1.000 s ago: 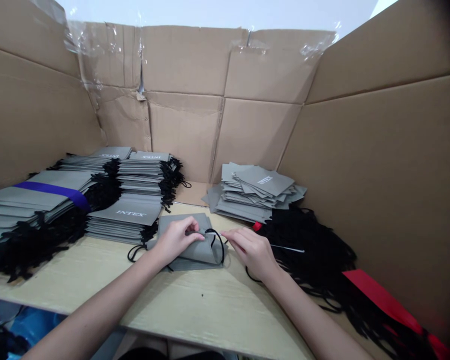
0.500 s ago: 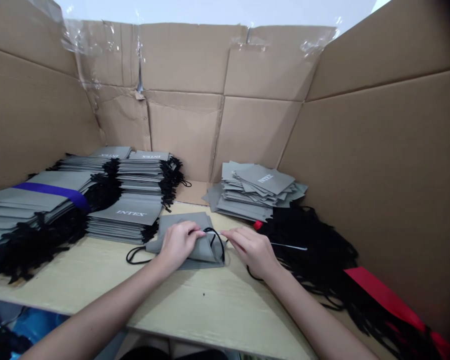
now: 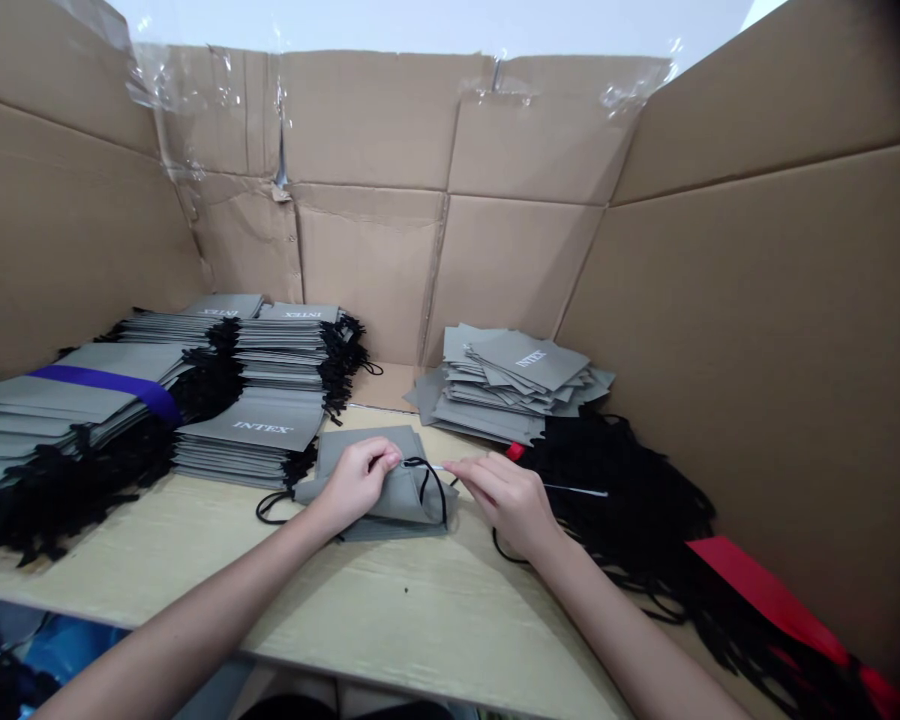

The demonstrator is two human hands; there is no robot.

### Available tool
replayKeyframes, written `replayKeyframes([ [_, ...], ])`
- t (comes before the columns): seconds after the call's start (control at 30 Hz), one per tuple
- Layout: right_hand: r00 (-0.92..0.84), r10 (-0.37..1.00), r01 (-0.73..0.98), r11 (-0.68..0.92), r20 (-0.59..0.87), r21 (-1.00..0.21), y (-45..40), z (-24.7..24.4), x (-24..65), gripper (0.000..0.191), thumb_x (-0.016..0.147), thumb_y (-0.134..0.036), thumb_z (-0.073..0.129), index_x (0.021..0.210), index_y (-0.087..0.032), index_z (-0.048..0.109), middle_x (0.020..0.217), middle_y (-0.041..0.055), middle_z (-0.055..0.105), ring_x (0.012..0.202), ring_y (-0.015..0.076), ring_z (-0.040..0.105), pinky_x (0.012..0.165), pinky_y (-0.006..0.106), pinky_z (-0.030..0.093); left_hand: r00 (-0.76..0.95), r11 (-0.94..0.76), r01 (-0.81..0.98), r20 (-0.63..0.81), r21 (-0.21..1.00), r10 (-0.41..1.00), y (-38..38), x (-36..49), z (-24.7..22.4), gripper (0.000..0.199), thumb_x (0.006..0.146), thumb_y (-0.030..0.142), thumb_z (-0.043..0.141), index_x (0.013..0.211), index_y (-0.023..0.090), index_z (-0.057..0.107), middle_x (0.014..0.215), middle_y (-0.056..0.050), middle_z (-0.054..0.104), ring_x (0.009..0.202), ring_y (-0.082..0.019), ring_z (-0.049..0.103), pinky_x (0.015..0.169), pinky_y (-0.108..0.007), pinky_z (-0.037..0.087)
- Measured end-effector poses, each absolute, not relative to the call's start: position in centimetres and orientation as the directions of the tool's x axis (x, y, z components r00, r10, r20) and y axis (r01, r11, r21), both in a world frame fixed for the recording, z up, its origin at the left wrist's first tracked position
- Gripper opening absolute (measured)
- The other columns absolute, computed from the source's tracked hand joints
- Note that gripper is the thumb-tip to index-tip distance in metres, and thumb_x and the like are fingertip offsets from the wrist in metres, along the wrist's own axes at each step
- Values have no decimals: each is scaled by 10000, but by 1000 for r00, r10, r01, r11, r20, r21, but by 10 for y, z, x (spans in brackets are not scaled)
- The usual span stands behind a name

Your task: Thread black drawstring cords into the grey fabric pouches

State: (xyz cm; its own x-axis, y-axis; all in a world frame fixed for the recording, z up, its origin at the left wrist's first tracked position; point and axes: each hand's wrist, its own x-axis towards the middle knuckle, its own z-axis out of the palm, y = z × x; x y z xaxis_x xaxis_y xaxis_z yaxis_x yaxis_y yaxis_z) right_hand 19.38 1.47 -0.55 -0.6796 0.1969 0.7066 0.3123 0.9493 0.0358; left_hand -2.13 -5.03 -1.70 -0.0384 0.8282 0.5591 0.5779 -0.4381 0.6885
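Observation:
A grey drawstring pouch (image 3: 401, 500) lies on top of other grey fabric in the middle of the table, its near edge partly folded. My left hand (image 3: 358, 480) pinches the pouch's upper edge between thumb and fingertips. My right hand (image 3: 508, 500) is closed on a thin metal threading rod (image 3: 581, 491), whose tip reaches the pouch at my left fingertips. Black cord (image 3: 441, 492) loops over the pouch beside the rod's tip. Another cord loop (image 3: 266, 508) sticks out at the pouch's left side.
Stacks of corded grey pouches (image 3: 277, 405) stand at left, one bundle under a purple band (image 3: 109, 383). Behind my right hand lies a pile of grey pouches (image 3: 521, 370). Black cords (image 3: 622, 480) with a red strip (image 3: 765, 600) heap at right. Cardboard walls (image 3: 375, 260) enclose the table.
My left fingertips have shifted slightly left along the pouch's edge, baring more of the rod's tip and cord. My right hand and the rod have barely moved.

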Motion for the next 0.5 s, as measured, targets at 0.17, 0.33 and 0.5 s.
replayKeyframes([
  [0.17, -666, 188, 310, 950, 722, 38, 14, -3, 196, 219, 868, -119, 475, 1007, -202, 621, 890, 33, 677, 742, 143, 562, 659, 252, 435, -18, -465, 525, 556, 713, 831, -54, -20, -11, 254, 859, 266, 393, 699, 146, 548, 726, -39, 604, 710, -161, 549, 683, -247, 412],
  [0.33, -648, 184, 306, 952, 739, 31, 13, 0, 196, 206, 866, -120, 479, 983, -199, 629, 879, 31, 681, 720, 135, 555, 650, 245, 434, 1, -504, 496, 580, 707, 815, -56, -20, -9, 308, 871, 316, 382, 644, 152, 511, 712, -38, 582, 693, -156, 533, 672, -245, 411],
  [0.5, -654, 175, 297, 954, 736, 37, 13, 0, 197, 208, 866, -120, 479, 990, -195, 628, 878, 38, 678, 719, 138, 551, 647, 247, 432, 21, -519, 473, 579, 712, 815, -56, -21, -10, 319, 873, 350, 384, 654, 153, 506, 721, -39, 580, 695, -156, 529, 671, -243, 409],
])
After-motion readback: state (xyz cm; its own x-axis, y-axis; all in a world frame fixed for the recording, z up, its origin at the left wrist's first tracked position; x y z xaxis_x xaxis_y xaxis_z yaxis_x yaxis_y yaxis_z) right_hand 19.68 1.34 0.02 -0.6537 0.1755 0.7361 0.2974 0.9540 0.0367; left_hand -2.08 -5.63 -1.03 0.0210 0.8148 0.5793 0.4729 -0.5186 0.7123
